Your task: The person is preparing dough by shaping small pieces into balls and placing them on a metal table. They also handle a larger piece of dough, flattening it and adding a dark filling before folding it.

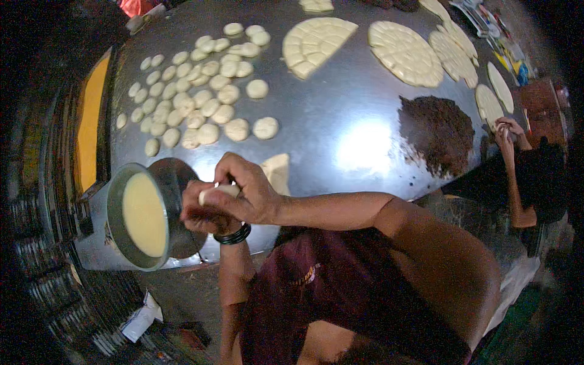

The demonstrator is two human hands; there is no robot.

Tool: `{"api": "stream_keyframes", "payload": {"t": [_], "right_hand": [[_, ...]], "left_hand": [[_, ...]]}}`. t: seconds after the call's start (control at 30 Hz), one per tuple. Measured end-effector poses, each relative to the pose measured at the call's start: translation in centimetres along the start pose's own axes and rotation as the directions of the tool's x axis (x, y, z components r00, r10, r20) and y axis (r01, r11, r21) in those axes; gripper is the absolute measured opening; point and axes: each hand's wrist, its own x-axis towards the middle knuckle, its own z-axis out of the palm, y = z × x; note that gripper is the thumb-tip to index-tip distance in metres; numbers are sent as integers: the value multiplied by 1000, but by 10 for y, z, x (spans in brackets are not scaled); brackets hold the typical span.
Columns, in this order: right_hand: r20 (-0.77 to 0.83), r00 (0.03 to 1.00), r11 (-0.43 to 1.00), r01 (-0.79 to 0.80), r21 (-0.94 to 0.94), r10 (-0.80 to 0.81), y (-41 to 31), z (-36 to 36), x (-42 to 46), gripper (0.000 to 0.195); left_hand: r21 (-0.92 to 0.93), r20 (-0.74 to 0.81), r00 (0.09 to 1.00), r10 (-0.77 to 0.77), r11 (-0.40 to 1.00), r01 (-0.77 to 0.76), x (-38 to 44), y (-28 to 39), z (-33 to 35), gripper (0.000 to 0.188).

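Both hands meet above the near left part of the metal worktable, next to a bowl. My left hand (205,212), with dark bands on its wrist, cups a small pale dough piece (218,195) from below. The fingers of my right hand (248,187) close over the same piece from the other side and partly hide it. The bowl (115,228), just left of my hands, holds a pale yellow liquid (145,214). Beyond them lie many flattened dough rounds (200,98), some overlapping. Part of a flat dough piece (277,171) shows behind my right hand.
Scored dough sheets (315,45) (406,54) lie at the back. A dark brown crumbly heap (435,132) sits on the right. A co-worker's hands (506,130) are at the right edge. A dark-rimmed yellow-orange tray (93,123) stands left, by stacked trays (57,159).
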Motion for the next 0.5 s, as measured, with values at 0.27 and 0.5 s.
{"api": "stream_keyframes", "payload": {"t": [0.27, 0.5], "right_hand": [[-37, 679, 680, -733, 18, 733, 7, -148, -85, 21], [-230, 918, 930, -354, -104, 323, -53, -202, -72, 33]], "left_hand": [[486, 210, 893, -399, 835, 258, -99, -31, 73, 46], [301, 290, 442, -849, 520, 799, -103, -72, 74, 68]]}}
